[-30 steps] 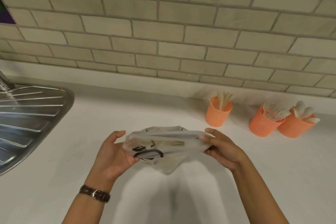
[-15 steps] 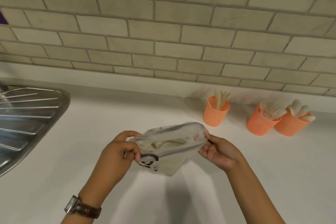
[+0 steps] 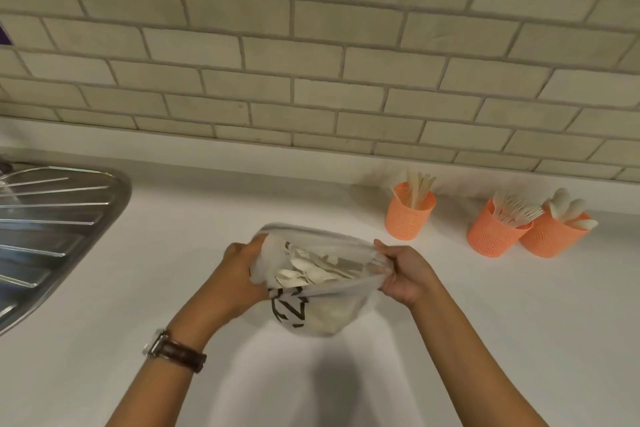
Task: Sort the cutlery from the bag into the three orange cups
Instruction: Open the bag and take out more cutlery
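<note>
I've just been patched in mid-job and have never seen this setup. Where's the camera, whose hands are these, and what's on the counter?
There is no machine: a person works bare-handed, and the single camera sits on their head, looking down. The left hand and right hand each grip an edge of a translucent bag, holding its mouth open; pale cutlery shows inside. On the white counter stand three orange cups: the left cup holds flat knife-like pieces, the middle cup forks, the right cup spoons. A steel drainboard lies at the left.

White desk; ridged steel sink drainboard at its left edge; grey brick-pattern tile wall behind; brown-strap wristwatch near bottom
</note>
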`<state>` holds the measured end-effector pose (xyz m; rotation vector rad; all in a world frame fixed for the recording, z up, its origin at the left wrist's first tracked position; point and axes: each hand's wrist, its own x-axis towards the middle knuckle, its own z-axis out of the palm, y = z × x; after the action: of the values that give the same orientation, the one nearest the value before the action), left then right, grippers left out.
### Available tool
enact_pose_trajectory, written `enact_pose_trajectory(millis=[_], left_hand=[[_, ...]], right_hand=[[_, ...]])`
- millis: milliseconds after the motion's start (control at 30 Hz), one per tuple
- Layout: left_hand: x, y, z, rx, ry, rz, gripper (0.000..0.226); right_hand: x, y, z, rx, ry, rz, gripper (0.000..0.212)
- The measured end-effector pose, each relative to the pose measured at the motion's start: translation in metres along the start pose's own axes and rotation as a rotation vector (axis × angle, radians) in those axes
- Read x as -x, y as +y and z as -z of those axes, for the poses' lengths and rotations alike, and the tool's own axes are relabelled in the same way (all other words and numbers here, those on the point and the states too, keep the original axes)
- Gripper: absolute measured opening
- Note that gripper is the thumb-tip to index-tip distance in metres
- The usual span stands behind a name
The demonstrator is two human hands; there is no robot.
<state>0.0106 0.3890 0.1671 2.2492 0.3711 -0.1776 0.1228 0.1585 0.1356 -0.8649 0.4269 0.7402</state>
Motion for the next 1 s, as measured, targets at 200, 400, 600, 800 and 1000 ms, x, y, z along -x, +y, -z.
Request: enact_pose_trajectory(millis=[200, 400, 600, 800, 1000], left_hand=[[-0.005, 0.010, 0.015, 0.100, 0.176, -0.085, 0.085], [0.018, 0.000, -0.012, 0.013, 0.237, -0.169, 0.085], [0.020, -0.009, -0.033, 0.044, 0.239, -0.171, 0.090], [0.017, -0.010, -0.035, 0.095, 0.258, -0.174, 0.093], [0.017, -0.009, -0.037, 0.086, 0.240, -0.132, 0.094]], right_hand=[[-0.007, -0.032, -0.038, 0.359, 0.023, 0.486, 0.024], [0.005, -0.003, -0.017, 1.249, 0.100, 0.887, 0.042], [0.037, 0.044, -0.027, 1.590, 0.292, 1.372, 0.023], [-0.026, 0.050, -0.064, 2.229, 0.014, 0.217, 0.041], [-0.068, 0.047, -0.057, 2.327, -0.181, 0.336, 0.072]])
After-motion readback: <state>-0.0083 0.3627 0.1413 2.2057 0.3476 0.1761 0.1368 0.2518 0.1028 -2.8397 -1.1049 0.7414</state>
